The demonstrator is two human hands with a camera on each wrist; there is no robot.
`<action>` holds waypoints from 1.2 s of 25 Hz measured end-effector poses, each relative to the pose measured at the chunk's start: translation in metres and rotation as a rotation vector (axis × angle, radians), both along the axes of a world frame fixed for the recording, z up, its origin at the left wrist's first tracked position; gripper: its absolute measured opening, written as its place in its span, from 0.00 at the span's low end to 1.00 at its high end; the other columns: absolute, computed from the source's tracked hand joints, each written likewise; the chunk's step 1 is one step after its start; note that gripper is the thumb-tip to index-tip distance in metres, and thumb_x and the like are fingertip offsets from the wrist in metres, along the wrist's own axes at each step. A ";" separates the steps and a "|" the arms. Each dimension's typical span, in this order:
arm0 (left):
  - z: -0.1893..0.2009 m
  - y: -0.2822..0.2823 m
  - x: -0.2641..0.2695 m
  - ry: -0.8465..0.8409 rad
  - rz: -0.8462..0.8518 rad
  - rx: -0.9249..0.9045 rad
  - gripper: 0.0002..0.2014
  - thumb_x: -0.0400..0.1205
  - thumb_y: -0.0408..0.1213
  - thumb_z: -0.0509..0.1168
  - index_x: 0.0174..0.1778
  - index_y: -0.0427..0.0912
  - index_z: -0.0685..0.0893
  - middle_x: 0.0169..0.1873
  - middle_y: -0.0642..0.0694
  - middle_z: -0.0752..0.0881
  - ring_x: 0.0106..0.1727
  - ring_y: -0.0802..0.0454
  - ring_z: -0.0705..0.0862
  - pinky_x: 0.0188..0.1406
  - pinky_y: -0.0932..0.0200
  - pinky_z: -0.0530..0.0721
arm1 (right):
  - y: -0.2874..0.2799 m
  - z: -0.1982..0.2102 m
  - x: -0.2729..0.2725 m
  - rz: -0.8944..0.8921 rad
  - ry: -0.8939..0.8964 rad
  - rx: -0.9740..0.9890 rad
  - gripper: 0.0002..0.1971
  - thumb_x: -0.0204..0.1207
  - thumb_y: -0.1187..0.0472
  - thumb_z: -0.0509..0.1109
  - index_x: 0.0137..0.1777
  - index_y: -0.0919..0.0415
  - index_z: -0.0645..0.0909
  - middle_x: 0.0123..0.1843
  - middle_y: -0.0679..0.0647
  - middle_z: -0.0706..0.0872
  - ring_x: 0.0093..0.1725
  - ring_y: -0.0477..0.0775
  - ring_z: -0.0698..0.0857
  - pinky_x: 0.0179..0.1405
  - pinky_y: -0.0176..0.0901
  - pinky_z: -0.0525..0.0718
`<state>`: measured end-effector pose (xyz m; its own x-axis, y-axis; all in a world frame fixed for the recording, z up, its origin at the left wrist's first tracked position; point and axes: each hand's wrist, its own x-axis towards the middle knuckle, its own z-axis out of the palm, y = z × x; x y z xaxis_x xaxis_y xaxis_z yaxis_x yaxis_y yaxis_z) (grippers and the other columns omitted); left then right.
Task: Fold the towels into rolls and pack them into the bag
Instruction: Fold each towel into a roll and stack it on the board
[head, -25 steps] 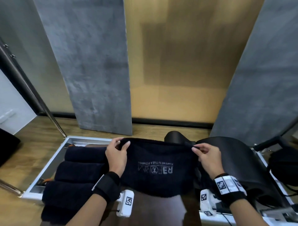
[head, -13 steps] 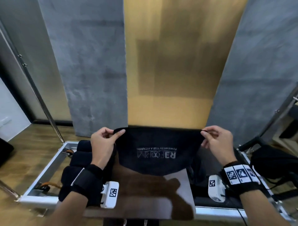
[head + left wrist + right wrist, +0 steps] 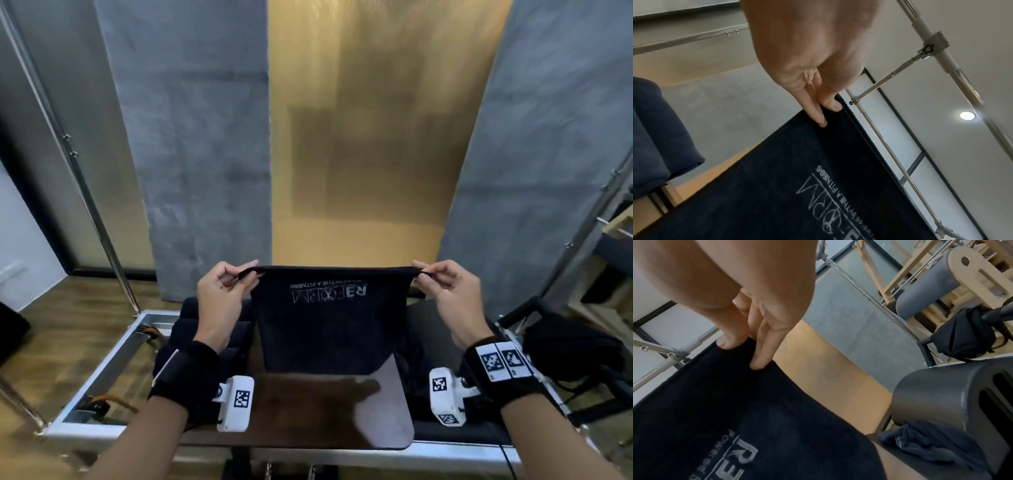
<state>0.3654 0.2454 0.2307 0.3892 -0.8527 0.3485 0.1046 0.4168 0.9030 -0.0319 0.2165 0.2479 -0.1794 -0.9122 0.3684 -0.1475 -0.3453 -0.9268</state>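
Both hands raised in front of the chest, each pinching one top corner of a dark navy towel (image 3: 330,329). Left hand (image 3: 219,301): thumb and forefinger closed on the towel's upper left corner; the left wrist view shows the fingertips (image 3: 821,121) pressed on the hem. Right hand (image 3: 448,298): thumb and forefinger closed on the upper right corner; the right wrist view shows the same grip, with one fingertip (image 3: 758,365) on the cloth face. Towel hangs flat and stretched between the two hands, top edge taut and about level, lower edge just above or touching the dark glossy desk (image 3: 308,418); cannot tell which. White printed logo (image 3: 330,293) sits near the top edge and reads upside down from the head view. To the left, behind the left forearm, a stack of rolled dark towels (image 3: 178,342) lies inside a metal frame (image 3: 102,370). To the right, a black bag (image 3: 575,353) sits beside the frame near the right wrist; whether it is open cannot be told. Right wrist view also shows a dark grey moulded box (image 3: 953,395) with crumpled dark cloth (image 3: 920,439) at its foot. Behind: grey panels and a gold panel (image 3: 370,137); wooden floor (image 3: 51,342) at left.
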 end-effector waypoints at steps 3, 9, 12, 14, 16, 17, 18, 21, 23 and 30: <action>-0.007 0.010 0.005 -0.041 0.012 0.083 0.09 0.88 0.27 0.71 0.45 0.37 0.78 0.35 0.39 0.90 0.36 0.38 0.95 0.33 0.53 0.94 | 0.014 -0.002 -0.006 -0.046 0.086 0.053 0.09 0.82 0.67 0.77 0.42 0.56 0.85 0.31 0.60 0.90 0.20 0.62 0.86 0.22 0.41 0.81; -0.018 0.022 0.006 -0.126 0.126 0.092 0.11 0.86 0.41 0.76 0.46 0.38 0.84 0.23 0.38 0.84 0.16 0.43 0.80 0.16 0.57 0.78 | 0.024 -0.003 -0.018 -0.085 0.125 0.052 0.07 0.82 0.61 0.78 0.41 0.55 0.90 0.27 0.65 0.87 0.13 0.55 0.71 0.17 0.34 0.70; -0.019 0.018 0.007 -0.129 0.111 0.122 0.13 0.86 0.43 0.76 0.48 0.37 0.85 0.24 0.35 0.85 0.17 0.41 0.82 0.17 0.57 0.79 | 0.020 -0.001 -0.018 -0.103 0.130 0.056 0.06 0.81 0.60 0.79 0.41 0.54 0.91 0.26 0.65 0.87 0.14 0.55 0.73 0.18 0.34 0.73; -0.019 0.014 0.006 -0.100 0.070 0.168 0.13 0.86 0.44 0.75 0.50 0.37 0.85 0.31 0.35 0.88 0.24 0.36 0.90 0.16 0.54 0.84 | 0.014 -0.002 -0.014 -0.101 0.119 0.073 0.06 0.81 0.61 0.79 0.41 0.57 0.90 0.26 0.66 0.86 0.15 0.57 0.78 0.20 0.35 0.78; -0.019 0.009 0.006 -0.056 0.017 0.200 0.13 0.88 0.44 0.74 0.52 0.36 0.84 0.42 0.37 0.90 0.37 0.32 0.95 0.21 0.48 0.90 | 0.006 -0.004 -0.006 -0.067 0.057 0.098 0.05 0.83 0.64 0.77 0.45 0.63 0.89 0.29 0.67 0.88 0.22 0.63 0.88 0.22 0.42 0.84; -0.019 0.005 0.005 -0.032 -0.003 0.201 0.13 0.88 0.43 0.73 0.53 0.35 0.83 0.47 0.36 0.88 0.42 0.31 0.96 0.25 0.45 0.93 | 0.001 -0.005 -0.002 -0.054 0.023 0.111 0.05 0.83 0.67 0.76 0.47 0.67 0.87 0.32 0.67 0.90 0.28 0.65 0.92 0.26 0.45 0.89; -0.018 0.001 0.005 -0.007 -0.019 0.191 0.13 0.89 0.41 0.72 0.52 0.34 0.82 0.52 0.35 0.87 0.47 0.32 0.96 0.31 0.43 0.95 | -0.004 -0.005 0.002 -0.045 -0.005 0.117 0.04 0.84 0.69 0.74 0.48 0.70 0.86 0.37 0.67 0.91 0.34 0.66 0.95 0.34 0.46 0.93; -0.014 -0.007 0.002 0.057 -0.036 0.122 0.08 0.90 0.35 0.70 0.53 0.31 0.83 0.61 0.31 0.88 0.57 0.34 0.95 0.50 0.47 0.96 | -0.014 -0.005 0.007 -0.023 -0.051 0.073 0.05 0.85 0.71 0.73 0.47 0.68 0.86 0.45 0.64 0.93 0.48 0.61 0.96 0.52 0.48 0.95; -0.013 -0.010 0.002 0.063 -0.006 0.083 0.08 0.89 0.33 0.70 0.52 0.29 0.84 0.57 0.27 0.90 0.58 0.36 0.95 0.56 0.53 0.94 | -0.014 -0.006 0.006 -0.005 -0.063 0.039 0.05 0.85 0.70 0.73 0.47 0.64 0.87 0.48 0.62 0.94 0.51 0.60 0.96 0.55 0.48 0.94; -0.077 0.018 -0.007 -0.227 0.122 0.393 0.21 0.92 0.44 0.67 0.37 0.35 0.88 0.38 0.39 0.92 0.45 0.47 0.93 0.47 0.46 0.92 | 0.032 -0.087 0.010 0.023 -0.132 0.211 0.06 0.82 0.69 0.76 0.45 0.61 0.93 0.48 0.62 0.95 0.55 0.63 0.94 0.56 0.49 0.93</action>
<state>0.3587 0.2639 0.1535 0.4462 -0.8897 0.0963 -0.1425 0.0356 0.9892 -0.0218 0.2484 0.1605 -0.1922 -0.9708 0.1439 -0.0145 -0.1438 -0.9895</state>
